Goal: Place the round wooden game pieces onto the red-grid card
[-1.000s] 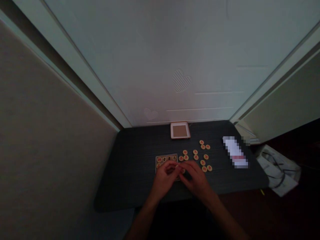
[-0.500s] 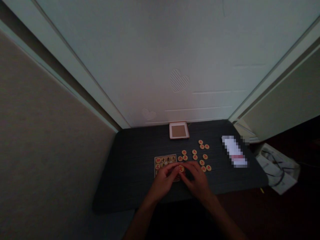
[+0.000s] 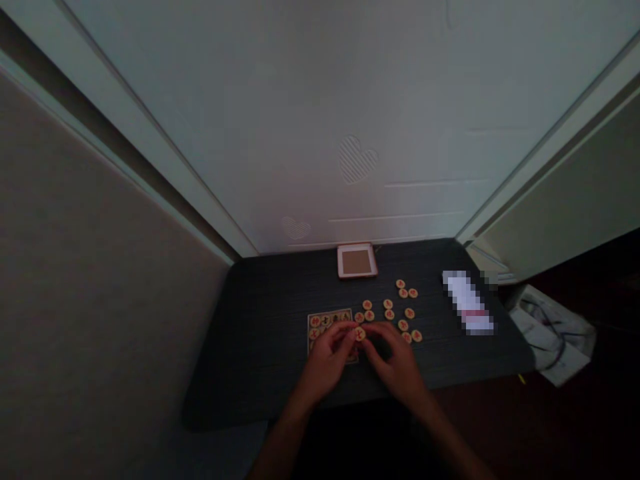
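Between the fingertips of both hands is a round xiangqi piece with a red character facing up. My left hand pinches it from the left, and my right hand grips its right side. Beneath and behind my left hand lies a shallow box filled with rows of xiangqi pieces, some marked in red, some in black. My hands hide the box's right and lower part. Loose xiangqi pieces with red characters lie in small groups to the right, just beyond my right hand.
The dark table stands against a pale panel with heart patterns. At its back edge sits an open box lid. A blurred pale flat object lies near the right edge. Beside the table, a white box holds cables.
Both hands hold the same piece as before. The piece has shifted slightly up and left, and its face now shows a little more. The loose pieces have not moved.
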Demonstrator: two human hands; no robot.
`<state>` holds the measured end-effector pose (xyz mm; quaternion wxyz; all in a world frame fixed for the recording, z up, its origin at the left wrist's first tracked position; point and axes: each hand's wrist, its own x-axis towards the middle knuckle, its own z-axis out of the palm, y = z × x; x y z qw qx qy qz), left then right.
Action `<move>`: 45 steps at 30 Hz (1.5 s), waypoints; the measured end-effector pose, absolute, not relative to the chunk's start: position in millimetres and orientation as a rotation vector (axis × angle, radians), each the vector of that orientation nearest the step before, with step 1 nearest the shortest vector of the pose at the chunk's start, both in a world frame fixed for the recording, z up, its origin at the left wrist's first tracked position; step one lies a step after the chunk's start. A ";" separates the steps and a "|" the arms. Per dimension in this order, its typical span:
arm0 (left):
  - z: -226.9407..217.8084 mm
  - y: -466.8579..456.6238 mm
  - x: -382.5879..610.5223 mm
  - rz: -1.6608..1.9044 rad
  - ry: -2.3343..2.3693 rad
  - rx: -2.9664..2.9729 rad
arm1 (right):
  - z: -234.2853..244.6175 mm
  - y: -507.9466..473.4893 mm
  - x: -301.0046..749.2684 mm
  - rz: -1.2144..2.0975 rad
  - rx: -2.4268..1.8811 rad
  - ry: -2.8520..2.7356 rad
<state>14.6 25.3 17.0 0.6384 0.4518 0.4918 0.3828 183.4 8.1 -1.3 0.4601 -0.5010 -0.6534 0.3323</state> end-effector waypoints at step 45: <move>18.8 17.5 16.3 0.871 1.123 1.235 | 2.0 10.7 185.0 1.136 -1.256 -1.329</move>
